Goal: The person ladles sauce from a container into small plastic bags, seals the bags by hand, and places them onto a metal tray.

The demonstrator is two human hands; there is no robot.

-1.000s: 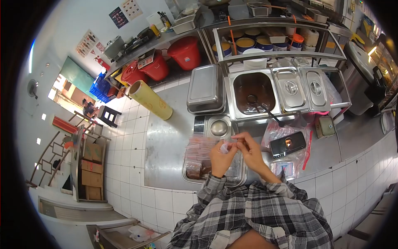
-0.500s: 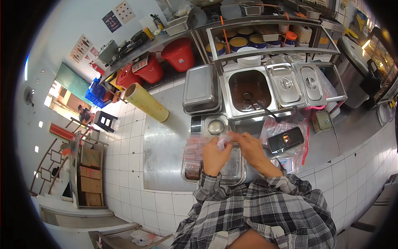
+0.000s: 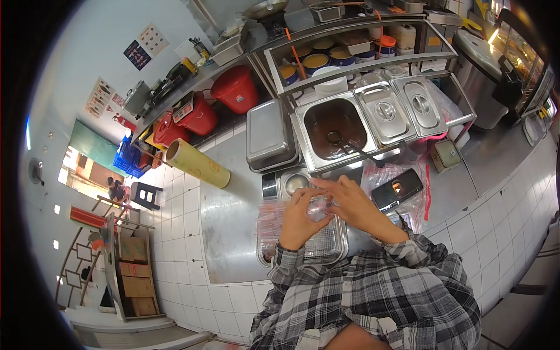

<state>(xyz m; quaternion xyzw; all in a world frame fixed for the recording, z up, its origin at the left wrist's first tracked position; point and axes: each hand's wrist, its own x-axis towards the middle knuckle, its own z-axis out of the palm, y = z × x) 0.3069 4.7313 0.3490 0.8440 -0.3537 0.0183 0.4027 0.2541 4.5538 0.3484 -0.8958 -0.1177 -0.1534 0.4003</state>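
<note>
My left hand (image 3: pixel 299 224) is curled, thumb and fingers closed around a small clear plastic bag (image 3: pixel 319 207). My right hand (image 3: pixel 354 205) meets it from the right, its fingers bent over the bag's upper edge; the exact pinch is partly hidden. Left of my left hand lies a stack of clear plastic bags with pinkish stripes (image 3: pixel 270 224), resting over a steel tray. Below both hands is a tray with a wire rack (image 3: pixel 326 240). Just beyond them a round steel bowl (image 3: pixel 296 183) sits on a small scale.
Ahead, a deep steel pan (image 3: pixel 340 153) holds dark brown sauce with a ladle (image 3: pixel 361 154). Lidded pans (image 3: pixel 384 111) stand to its right. A phone (image 3: pixel 396 189) lies on plastic at right. A large film roll (image 3: pixel 198 163) stands at left, near a covered steel container (image 3: pixel 269 134).
My hands have spread slightly apart around the bag, and my right fingers now reach further over it. The view has tilted a little.
</note>
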